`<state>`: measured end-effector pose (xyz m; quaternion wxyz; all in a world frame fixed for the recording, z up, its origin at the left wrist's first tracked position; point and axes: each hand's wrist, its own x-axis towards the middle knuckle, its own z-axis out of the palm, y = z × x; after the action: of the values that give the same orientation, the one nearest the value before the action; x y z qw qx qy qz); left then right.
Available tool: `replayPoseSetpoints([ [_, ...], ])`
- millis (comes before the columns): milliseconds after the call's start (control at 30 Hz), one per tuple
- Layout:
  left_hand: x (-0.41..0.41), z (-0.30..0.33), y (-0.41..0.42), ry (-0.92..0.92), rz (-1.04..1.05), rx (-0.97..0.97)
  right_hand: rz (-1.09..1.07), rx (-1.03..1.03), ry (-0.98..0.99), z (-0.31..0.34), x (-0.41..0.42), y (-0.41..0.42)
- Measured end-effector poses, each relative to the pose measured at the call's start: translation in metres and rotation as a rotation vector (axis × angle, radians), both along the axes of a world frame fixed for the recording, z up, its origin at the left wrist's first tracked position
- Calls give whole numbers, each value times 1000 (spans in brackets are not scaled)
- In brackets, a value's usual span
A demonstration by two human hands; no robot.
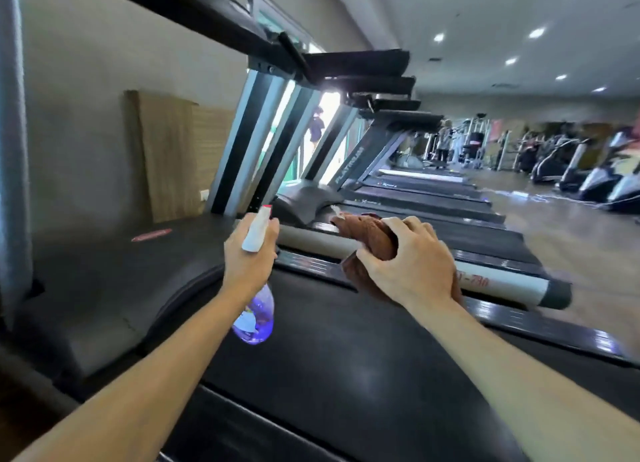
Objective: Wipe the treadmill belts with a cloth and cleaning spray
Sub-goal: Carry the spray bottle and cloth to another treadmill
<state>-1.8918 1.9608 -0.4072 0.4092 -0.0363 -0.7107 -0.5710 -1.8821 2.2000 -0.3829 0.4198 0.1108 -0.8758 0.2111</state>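
The left hand [247, 257] grips a spray bottle [255, 317] above the black belt [346, 350]. The right hand [412, 264] clutches a brown cloth [372, 239], seemingly pressed on the grey side rail [311, 241] at the belt's far edge.

Fuzzy brown cloth [372, 239]; matt black belt [346, 340]; clear plastic bottle [254, 317].

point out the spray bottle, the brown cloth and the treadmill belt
spray bottle [255, 317]: head view, on its clear purple-tinted body below the left hand
brown cloth [372, 234]: head view, on the bunched folds above the right hand
treadmill belt [329, 350]: head view, on bare black belt between the forearms
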Motion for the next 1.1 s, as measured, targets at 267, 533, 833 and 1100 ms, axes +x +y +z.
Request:
replayPoseSetpoints([
  [267,39,91,197,74,-326,153,-248,-6,106,64,86,172],
  [533,4,90,408,-25,-531,156,-459,174,196,70,78,355],
  [833,-54,154,646,-57,-582,94,-636,89,171,116,47,575],
  [1100,15,364,840,-173,-759,60,-756,110,163,324,126,754],
])
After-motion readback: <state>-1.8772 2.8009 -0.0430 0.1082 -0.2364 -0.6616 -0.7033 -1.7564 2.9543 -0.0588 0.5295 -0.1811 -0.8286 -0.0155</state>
